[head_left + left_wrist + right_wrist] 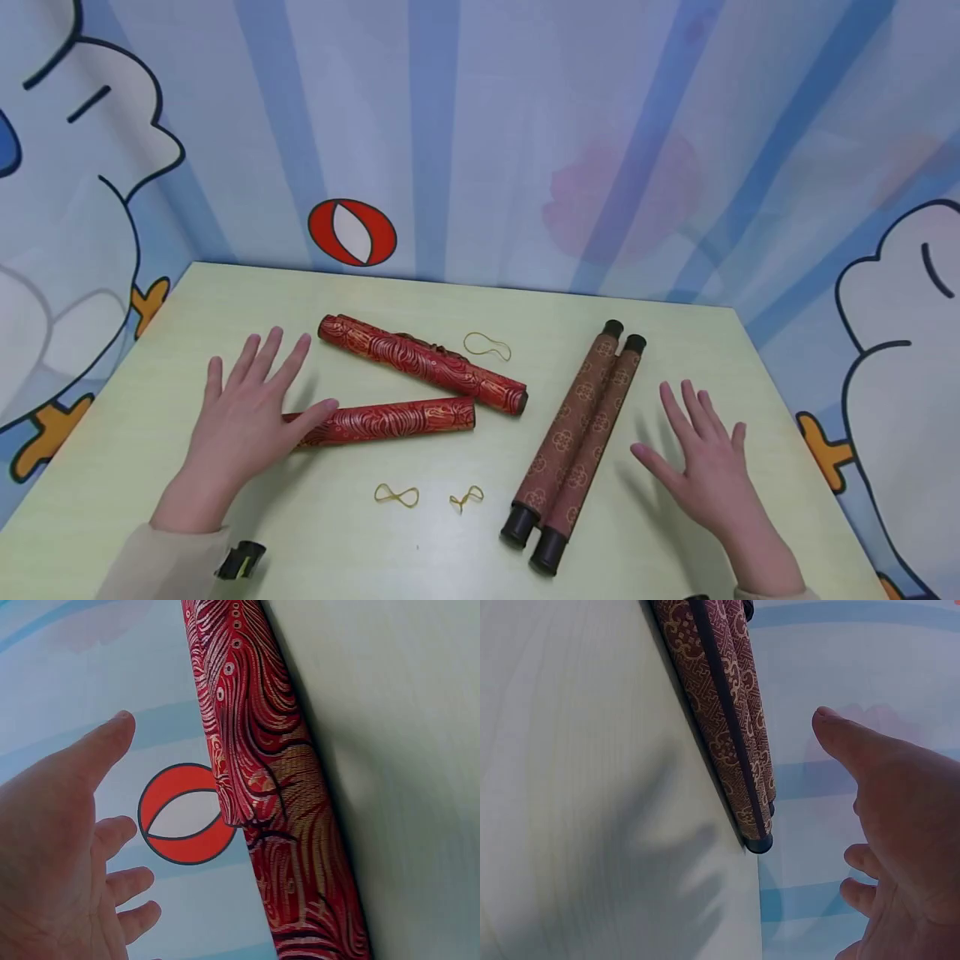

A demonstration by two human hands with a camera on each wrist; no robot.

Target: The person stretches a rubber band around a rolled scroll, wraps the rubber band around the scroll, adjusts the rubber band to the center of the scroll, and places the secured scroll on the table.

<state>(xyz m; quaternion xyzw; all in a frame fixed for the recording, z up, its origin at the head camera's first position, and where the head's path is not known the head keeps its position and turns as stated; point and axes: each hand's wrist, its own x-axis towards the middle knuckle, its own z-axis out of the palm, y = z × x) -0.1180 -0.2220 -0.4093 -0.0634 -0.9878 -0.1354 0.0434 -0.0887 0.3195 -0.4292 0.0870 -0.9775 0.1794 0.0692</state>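
1. The left hand (pixel 247 417) is hovering at 9 o'clock on the table (pixel 337 537), its fingers spreading straight and holding nothing; its thumb is covering part of the lower red roll (pixel 408 419).
2. The right hand (pixel 707 468) is hovering at 3 o'clock, likewise empty with fingers spreading, near the brown rolls (pixel 567 425).
3. The lower red roll is lying toward 9 o'clock, the upper red roll (pixel 420 358) toward 11; both are showing swirls.
4. The brown rolls are lying side by side toward 3 o'clock, bearing flower emblems.
5. One gold band (pixel 487 341) is lying at 12 o'clock, two near bands (pixel 395 497) between 6 and 8.
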